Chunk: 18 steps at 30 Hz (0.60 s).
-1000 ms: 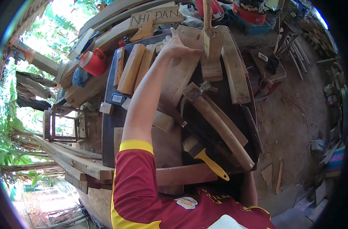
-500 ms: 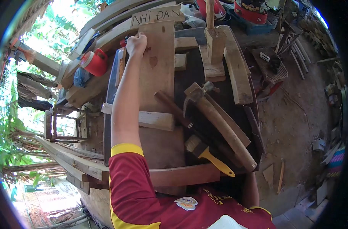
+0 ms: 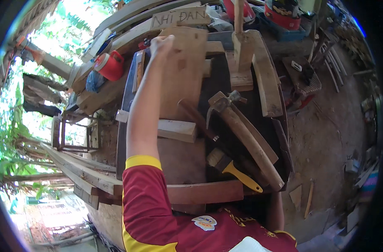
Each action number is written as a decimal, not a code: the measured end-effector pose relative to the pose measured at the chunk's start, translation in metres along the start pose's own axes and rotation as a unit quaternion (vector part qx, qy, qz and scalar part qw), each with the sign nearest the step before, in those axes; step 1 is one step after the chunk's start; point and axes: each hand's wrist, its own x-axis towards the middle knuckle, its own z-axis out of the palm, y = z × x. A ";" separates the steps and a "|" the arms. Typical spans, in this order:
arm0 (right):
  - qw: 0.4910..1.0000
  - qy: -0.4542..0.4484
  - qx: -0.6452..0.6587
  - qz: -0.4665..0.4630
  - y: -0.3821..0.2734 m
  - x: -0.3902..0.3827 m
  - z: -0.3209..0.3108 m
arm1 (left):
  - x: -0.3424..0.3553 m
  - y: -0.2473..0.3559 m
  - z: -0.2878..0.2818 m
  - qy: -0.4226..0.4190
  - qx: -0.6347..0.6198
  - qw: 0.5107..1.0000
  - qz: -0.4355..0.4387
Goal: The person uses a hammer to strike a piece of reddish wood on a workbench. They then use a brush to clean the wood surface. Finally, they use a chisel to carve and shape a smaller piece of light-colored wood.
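My left hand [image 3: 162,45] reaches to the far side of the work table, its fingers closed on the left edge of a flat wooden board [image 3: 182,84] near the far end. The board is slightly blurred; its near end lies behind a pale wood block [image 3: 177,130]. Beside it are a dark wooden-handled tool [image 3: 196,119], a claw hammer [image 3: 246,136] and a flat brush with a yellow handle [image 3: 241,175]. Of my right arm only the forearm [image 3: 275,212] shows, at the table's near right edge; the hand is hidden.
A wooden mallet-like piece with an upright handle [image 3: 243,52] stands at the far right of the table, next to a long wood piece [image 3: 267,80]. A curved reddish plank [image 3: 204,192] lies along the near edge. A red jug [image 3: 109,66] sits beyond the left side.
The board has shifted right with my left hand and covers more of the small block beside it. The whole view has moved slightly. The hammer and brush stay in place on the table.
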 end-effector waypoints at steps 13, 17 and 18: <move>1.000 0.005 0.002 -0.027 0.015 0.008 0.000 | -0.037 0.005 -0.020 0.011 0.282 0.940 0.192; 1.000 0.008 0.005 -0.026 0.016 0.010 -0.002 | -0.042 -0.012 -0.068 0.015 0.362 0.930 0.054; 1.000 0.008 0.007 -0.025 0.015 0.009 -0.002 | -0.044 -0.019 -0.081 -0.012 0.359 0.933 0.026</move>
